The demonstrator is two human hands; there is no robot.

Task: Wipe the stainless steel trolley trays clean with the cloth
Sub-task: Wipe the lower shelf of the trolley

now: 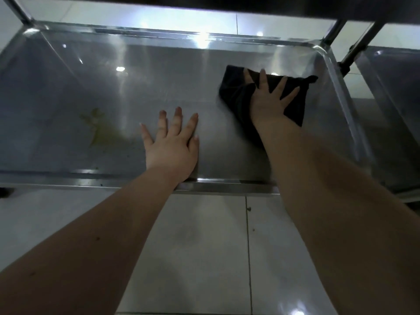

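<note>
A stainless steel trolley tray [68, 92] fills the upper half of the head view. My right hand [270, 98] presses flat on a dark cloth [236, 87] in the tray's right part, fingers spread over it. Lying flat on the tray floor near the front rim, my left hand [172, 144] has its fingers apart and nothing in it. A yellowish smear [97, 126] marks the tray floor left of my left hand.
An upper shelf [227, 3] of the trolley overhangs the top of the view, and metal posts [331, 35] rise at the far corners. A second steel tray [395, 105] stands at the right. Pale floor tiles [193, 258] lie below the front rim.
</note>
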